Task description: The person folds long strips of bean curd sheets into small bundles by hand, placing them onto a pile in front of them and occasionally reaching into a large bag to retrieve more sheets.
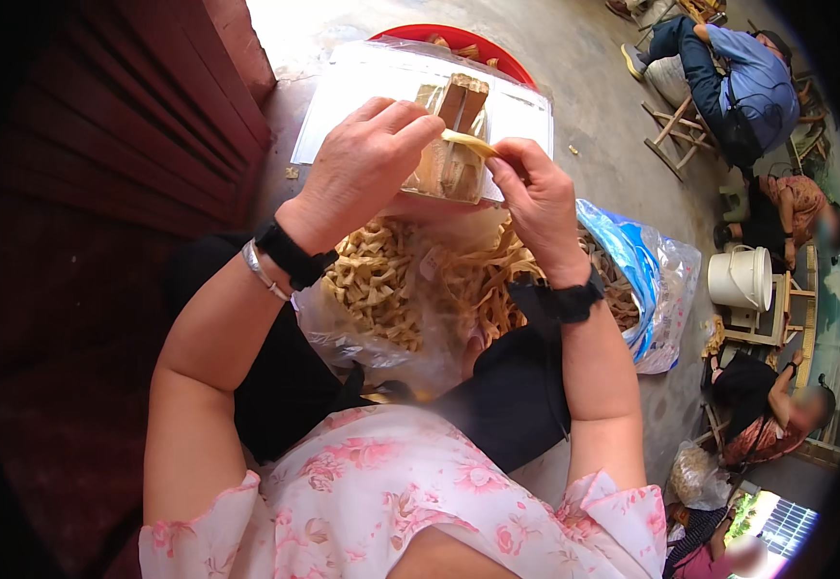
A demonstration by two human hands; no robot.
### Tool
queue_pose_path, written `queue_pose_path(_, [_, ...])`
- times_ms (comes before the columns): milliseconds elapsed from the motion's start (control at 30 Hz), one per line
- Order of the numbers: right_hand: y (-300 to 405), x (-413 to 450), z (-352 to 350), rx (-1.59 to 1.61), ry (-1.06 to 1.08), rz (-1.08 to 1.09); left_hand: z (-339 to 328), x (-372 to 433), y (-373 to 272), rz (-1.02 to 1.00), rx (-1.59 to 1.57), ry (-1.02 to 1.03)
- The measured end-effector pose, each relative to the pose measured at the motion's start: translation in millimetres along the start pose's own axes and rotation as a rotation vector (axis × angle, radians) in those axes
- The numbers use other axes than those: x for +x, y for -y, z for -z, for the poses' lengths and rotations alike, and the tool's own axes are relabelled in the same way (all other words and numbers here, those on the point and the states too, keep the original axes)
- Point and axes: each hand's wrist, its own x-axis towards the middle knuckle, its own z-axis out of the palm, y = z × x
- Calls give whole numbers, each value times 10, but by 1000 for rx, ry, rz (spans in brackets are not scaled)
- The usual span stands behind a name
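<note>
A pale yellow dried strip (472, 142) stretches between my two hands. My left hand (369, 148) pinches its left end, and my right hand (539, 195) grips the other end between thumb and fingers. Just beneath the strip, wooden blocks (463, 101) with clear plastic about them rest on a white board (347, 94). Closer to my body, short knotted pieces (376, 289) fill a clear plastic bag (351, 353). Long loose strips (489, 279) lie to the right of the knots, partly hidden by my right wrist.
Behind the board stands a red basin (456, 32) with several pieces inside. A blue-and-clear plastic bag (662, 289) holds darker strips at my right. Several people sit farther right, near a wooden stool (677, 134) and a white bucket (738, 279). A dark red door (137, 108) borders the left.
</note>
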Motion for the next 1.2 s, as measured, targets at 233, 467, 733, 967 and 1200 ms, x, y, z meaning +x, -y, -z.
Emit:
queue_pose_path(233, [-150, 37, 78, -397, 124, -115, 147, -60, -44, 137, 138, 452])
queue_pose_path(467, [286, -180, 137, 882, 568, -663, 252, -63, -370, -120, -180, 117])
queue_pose_path(733, [338, -180, 388, 1206, 286, -508, 314, -57, -110, 639, -443, 792])
queue_pose_path(967, [283, -341, 114, 234, 364, -39, 330, -18, -358, 907, -1548, 754])
queue_pose_path(1200, [324, -342, 176, 865, 377, -489, 153, -63, -452, 816, -1490, 514])
